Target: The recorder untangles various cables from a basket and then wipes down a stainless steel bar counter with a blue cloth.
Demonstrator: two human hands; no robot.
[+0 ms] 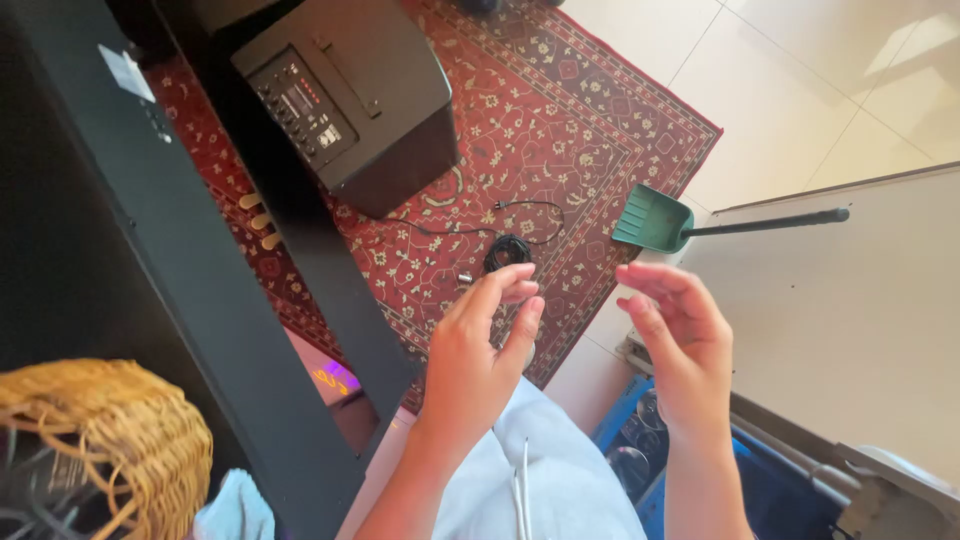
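Observation:
My left hand [480, 350] is raised in front of me with its thumb and forefinger pinched together near the fingertips; I cannot make out anything between them. My right hand [675, 335] is held up beside it, fingers loosely curled and apart, holding nothing. The two hands are a short gap apart and do not touch. Below them on the red patterned rug [560, 110] lies a coiled black cable [507, 250] with a thin lead trailing off. A white cord [522, 480] hangs down my light shirt.
A black speaker box [350, 100] with a control panel stands on the rug. A black piano frame [200, 270] with brass pedals [258, 218] runs along the left. A woven basket [100, 440] sits lower left. A green long-handled dustpan [655, 218] lies by the white tiles.

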